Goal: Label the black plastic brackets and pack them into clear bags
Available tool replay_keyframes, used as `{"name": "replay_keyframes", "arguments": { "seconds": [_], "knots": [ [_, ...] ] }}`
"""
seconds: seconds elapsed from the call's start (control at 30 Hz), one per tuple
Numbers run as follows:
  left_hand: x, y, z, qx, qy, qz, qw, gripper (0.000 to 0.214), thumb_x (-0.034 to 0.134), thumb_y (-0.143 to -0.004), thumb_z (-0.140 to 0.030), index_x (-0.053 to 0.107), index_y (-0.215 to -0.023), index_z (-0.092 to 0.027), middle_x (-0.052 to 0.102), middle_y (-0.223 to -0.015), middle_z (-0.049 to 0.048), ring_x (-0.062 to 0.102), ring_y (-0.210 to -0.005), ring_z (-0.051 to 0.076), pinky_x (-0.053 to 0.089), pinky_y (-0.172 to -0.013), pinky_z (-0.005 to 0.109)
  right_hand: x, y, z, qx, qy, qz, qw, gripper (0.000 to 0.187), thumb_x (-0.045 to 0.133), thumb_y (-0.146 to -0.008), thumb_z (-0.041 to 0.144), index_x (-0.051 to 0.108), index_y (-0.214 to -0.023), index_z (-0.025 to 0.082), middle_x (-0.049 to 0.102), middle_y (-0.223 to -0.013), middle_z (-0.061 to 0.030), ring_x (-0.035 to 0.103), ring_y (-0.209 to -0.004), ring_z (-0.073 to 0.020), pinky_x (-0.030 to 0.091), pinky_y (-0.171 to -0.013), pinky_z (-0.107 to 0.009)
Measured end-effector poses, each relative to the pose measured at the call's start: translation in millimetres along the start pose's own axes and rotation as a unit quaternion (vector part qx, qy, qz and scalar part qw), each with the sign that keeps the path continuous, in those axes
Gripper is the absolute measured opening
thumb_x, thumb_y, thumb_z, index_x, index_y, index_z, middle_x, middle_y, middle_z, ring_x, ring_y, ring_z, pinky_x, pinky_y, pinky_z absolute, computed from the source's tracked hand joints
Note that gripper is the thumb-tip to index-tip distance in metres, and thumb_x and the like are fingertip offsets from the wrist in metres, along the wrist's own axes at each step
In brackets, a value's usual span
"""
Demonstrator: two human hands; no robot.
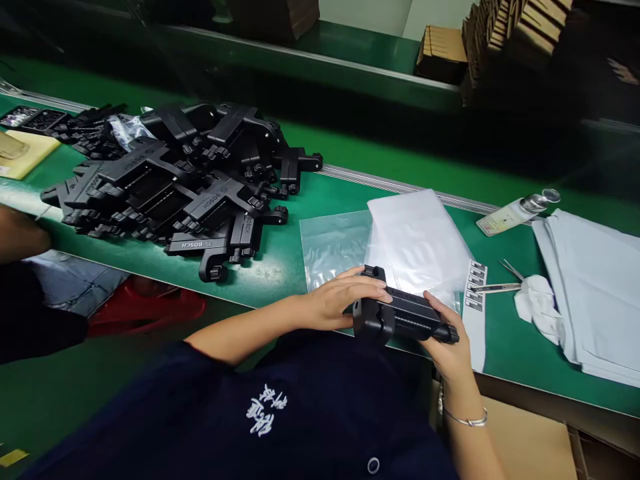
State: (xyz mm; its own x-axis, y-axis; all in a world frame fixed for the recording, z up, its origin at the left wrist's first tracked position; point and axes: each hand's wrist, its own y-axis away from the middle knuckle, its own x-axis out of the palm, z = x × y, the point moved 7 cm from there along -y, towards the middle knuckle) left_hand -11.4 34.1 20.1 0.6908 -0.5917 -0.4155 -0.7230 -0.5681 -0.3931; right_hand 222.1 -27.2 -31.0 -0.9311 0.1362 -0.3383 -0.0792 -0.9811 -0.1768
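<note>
I hold one black plastic bracket [400, 315] over the near edge of the green table [280, 253]. My left hand [340, 297] is closed over its left end, fingers laid across the top. My right hand [447, 340] grips its right end from below. Just behind the bracket lie a stack of clear plastic bags [415, 240] and a single flat bag [335, 243]. A strip of barcode labels [475, 287] lies to the right of the bags.
A big heap of the same black brackets [175, 187] fills the table's left part. Tweezers [500, 287], a white cloth [537, 303], a small bottle [520, 210] and folded grey sheets [595, 287] lie at right. Cardboard boxes [445, 50] stand beyond. Another person's arm [20, 233] shows at left.
</note>
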Motion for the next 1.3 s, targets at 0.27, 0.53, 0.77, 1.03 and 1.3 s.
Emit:
{"name": "replay_keyframes", "arguments": {
  "seconds": [0.27, 0.53, 0.77, 1.03, 1.3],
  "knots": [
    [-0.7, 21.9, 44.9, -0.297, 0.324, -0.203, 0.875, 0.063, 0.075, -0.069, -0.056, 0.059, -0.116, -0.018, 0.068, -0.106, 0.0081, 0.065, -0.092, 0.024, 0.051, -0.079, 0.032, 22.0, -3.3, 31.1, 0.025, 0.039, 0.064, 0.997, 0.052, 0.059, -0.083, 0.064, 0.064, -0.111, 0.021, 0.070, -0.094, -0.0082, 0.068, -0.085, -0.0257, 0.055, -0.073, -0.037],
    [-1.9, 34.6, 53.5, -0.320, 0.370, -0.254, 0.834, 0.053, 0.074, -0.072, -0.054, 0.060, -0.109, -0.019, 0.062, -0.094, 0.0025, 0.059, -0.079, 0.016, 0.047, -0.066, 0.024, 18.4, -11.2, 63.7, -0.088, 0.179, 0.030, 0.979, 0.027, 0.045, -0.098, 0.041, 0.056, -0.115, 0.023, 0.067, -0.098, -0.0086, 0.065, -0.089, -0.0233, 0.053, -0.078, -0.037],
    [-11.7, 32.4, 44.3, -0.266, 0.239, -0.244, 0.901, 0.057, 0.074, -0.074, -0.054, 0.056, -0.118, -0.021, 0.062, -0.101, 0.0031, 0.059, -0.091, 0.019, 0.048, -0.079, 0.028, 24.5, -15.4, 41.7, 0.049, 0.110, 0.078, 0.990, 0.031, 0.036, -0.101, 0.042, 0.058, -0.101, 0.020, 0.063, -0.078, -0.0031, 0.062, -0.072, -0.0181, 0.050, -0.067, -0.030],
    [-14.8, 33.3, 41.8, -0.263, 0.195, -0.244, 0.913, 0.062, 0.075, -0.071, -0.056, 0.055, -0.118, -0.021, 0.062, -0.099, 0.0037, 0.059, -0.088, 0.020, 0.048, -0.076, 0.029, 22.9, -15.7, 36.8, 0.032, 0.100, 0.078, 0.991, 0.029, 0.044, -0.098, 0.042, 0.059, -0.112, 0.023, 0.065, -0.095, -0.0054, 0.062, -0.083, -0.0199, 0.051, -0.074, -0.033],
    [-4.6, 28.4, 57.5, -0.338, 0.284, -0.294, 0.848, 0.055, 0.063, -0.078, -0.065, 0.058, -0.109, -0.020, 0.062, -0.094, 0.0030, 0.058, -0.086, 0.018, 0.048, -0.077, 0.028, 37.4, -19.3, 8.8, 0.171, -0.023, 0.070, 0.982, 0.041, 0.049, -0.091, 0.056, 0.064, -0.080, 0.020, 0.065, -0.074, -0.0036, 0.061, -0.072, -0.0189, 0.049, -0.071, -0.032]
  ]
}}
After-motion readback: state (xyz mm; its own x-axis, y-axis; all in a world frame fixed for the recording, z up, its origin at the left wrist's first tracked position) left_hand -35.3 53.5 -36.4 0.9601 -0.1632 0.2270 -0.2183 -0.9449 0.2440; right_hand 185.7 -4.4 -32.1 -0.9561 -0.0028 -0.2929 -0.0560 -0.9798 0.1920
